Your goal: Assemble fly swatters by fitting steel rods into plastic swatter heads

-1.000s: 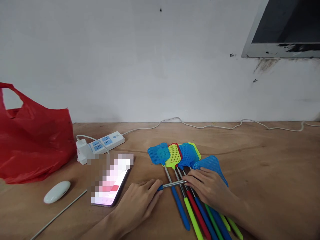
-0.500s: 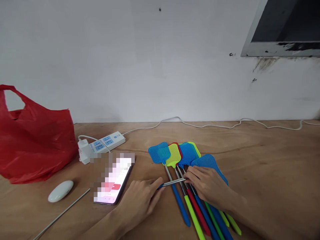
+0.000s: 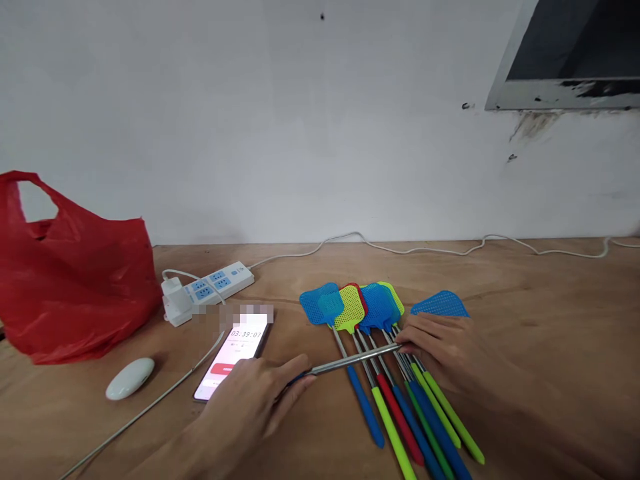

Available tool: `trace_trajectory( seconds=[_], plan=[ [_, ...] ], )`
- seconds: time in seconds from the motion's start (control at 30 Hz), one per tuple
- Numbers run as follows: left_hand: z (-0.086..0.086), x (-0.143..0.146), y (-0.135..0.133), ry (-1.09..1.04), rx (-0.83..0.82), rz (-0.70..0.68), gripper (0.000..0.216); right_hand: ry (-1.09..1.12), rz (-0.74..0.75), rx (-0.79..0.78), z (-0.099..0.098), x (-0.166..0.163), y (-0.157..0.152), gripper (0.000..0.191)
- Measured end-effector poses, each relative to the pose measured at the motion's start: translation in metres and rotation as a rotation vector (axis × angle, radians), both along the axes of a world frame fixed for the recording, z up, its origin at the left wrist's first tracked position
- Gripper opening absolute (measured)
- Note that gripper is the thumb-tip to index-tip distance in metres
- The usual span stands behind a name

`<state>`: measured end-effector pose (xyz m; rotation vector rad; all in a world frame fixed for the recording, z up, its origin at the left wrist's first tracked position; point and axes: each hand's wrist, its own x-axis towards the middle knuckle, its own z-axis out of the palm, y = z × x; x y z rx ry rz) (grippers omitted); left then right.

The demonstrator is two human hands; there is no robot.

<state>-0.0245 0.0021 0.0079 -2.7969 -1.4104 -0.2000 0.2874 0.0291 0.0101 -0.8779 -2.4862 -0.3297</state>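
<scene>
My left hand (image 3: 253,390) grips the blue flyswatter (image 3: 333,365) by its handle, my right hand (image 3: 443,339) near its head. Looks like shaft-lengthening; next needs a straight, even pull.

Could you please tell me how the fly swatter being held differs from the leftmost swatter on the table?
The held swatter spans sideways between the left hand and right hand, while the leftmost swatter lies on the table with its handle end toward the person. The held swatter shows a longer bare stretch of rod than the leftmost swatter. Both have silvery rods and blue handles.
</scene>
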Motion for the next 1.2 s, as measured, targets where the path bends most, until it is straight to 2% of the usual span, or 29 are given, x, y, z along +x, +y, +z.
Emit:
trace_trajectory(
  seconds=[0.13, 0.37, 0.5, 0.6, 0.7, 0.73, 0.8, 0.9, 0.97, 1.0, 1.07, 1.2],
  plan=[
    [0.002, -0.008, 0.000, -0.010, -0.029, -0.002, 0.049, -0.012, 0.003, 0.017, 0.002, 0.005, -0.001, 0.022],
    [-0.012, -0.013, -0.010, -0.166, -0.194, 0.024, 0.038, -0.053, -0.081, -0.024, -0.013, -0.006, -0.009, 0.018],
    [-0.013, -0.017, -0.012, -0.230, -0.221, 0.079, 0.037, -0.087, -0.099, -0.032, -0.010, -0.011, -0.013, 0.015],
    [-0.008, -0.021, -0.012, -0.255, -0.268, 0.124, 0.035, -0.066, -0.101, -0.015, -0.001, -0.007, -0.012, 0.027],
    [-0.007, -0.026, -0.013, -0.277, -0.293, 0.171, 0.034, 0.133, -0.215, -0.004, 0.004, 0.003, -0.002, 0.039],
    [-0.008, -0.028, -0.014, -0.294, -0.274, 0.183, 0.034, 0.239, -0.277, -0.044, 0.003, 0.006, 0.002, 0.038],
    [-0.010, -0.030, -0.016, -0.329, -0.231, 0.195, 0.033, 0.495, -0.379, -0.244, -0.002, 0.011, 0.009, 0.037],
    [-0.013, -0.033, -0.017, -0.370, -0.194, 0.198, 0.030, 0.933, -0.445, -0.725, -0.013, 0.013, 0.013, 0.042],
    [-0.014, -0.034, -0.016, -0.373, -0.206, 0.179, 0.028, 1.109, -0.446, -1.011, -0.017, 0.011, 0.012, 0.047],
    [-0.014, -0.034, -0.014, -0.363, -0.223, 0.168, 0.028, 1.156, -0.439, -1.101, -0.017, 0.009, 0.011, 0.049],
    [-0.015, -0.035, -0.011, -0.322, -0.262, 0.139, 0.029, 1.196, -0.414, -1.188, -0.016, 0.005, 0.009, 0.052],
    [-0.019, -0.035, -0.006, -0.277, -0.251, 0.120, 0.031, 1.267, -0.423, -1.113, -0.019, -0.002, 0.008, 0.054]
  ],
)
